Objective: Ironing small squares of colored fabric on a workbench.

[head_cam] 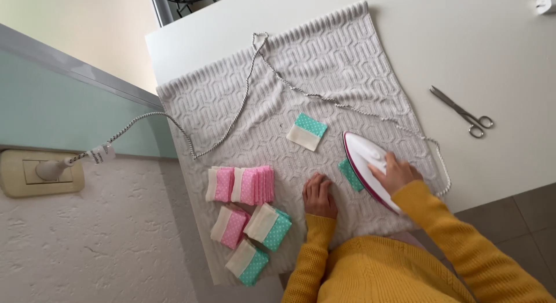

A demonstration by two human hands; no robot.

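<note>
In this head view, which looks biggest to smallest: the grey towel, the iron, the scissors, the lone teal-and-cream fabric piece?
1. Grey towel
2. Iron
3. Scissors
4. Teal-and-cream fabric piece
Iron and scissors look close in length; the iron is clearly wider.

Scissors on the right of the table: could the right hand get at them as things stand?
Probably not at once: the right hand is closed on the iron. Nothing lies on the bare table between it and the scissors.
</note>
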